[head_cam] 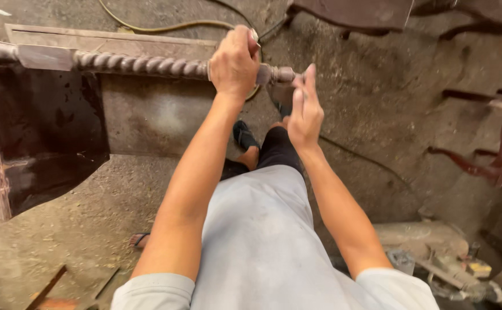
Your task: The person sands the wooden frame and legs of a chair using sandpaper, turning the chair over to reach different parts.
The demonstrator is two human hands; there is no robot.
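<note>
nearest to you is your own pale grey shirt (262, 241), filling the lower middle of the view, with both bare forearms running up from it toward the twisted wooden post (142, 64). below the post, between your arms, you can see your dark trouser knee (278, 146) and a foot in a dark sandal (244, 136) on the dusty concrete floor (148, 206); another sandalled foot (139, 239) shows lower down, left of your shirt.

your right hand (305, 112) sits just under the right-hand end of the post, fingers held straight and close together, thumb alongside, pressed up at the rounded tip; whether it pinches something small there you cannot tell. your left hand (235, 62) is wrapped over the post just left of that end, fingers curled tight round it in a full grip.

the post itself lies level across the upper left of the view, a rope-turned spindle with a plain square block (45, 57) near its left part. under the post's left half hangs a dark brown polished panel (39, 132), and behind the post lies a pale flat board (113, 40).

beyond the post a yellow hose (165, 26) curves over the floor. far right of the post stand dark red-brown curved furniture legs (469, 163), and low right of it sits a dusty heap of tools (452, 270).
</note>
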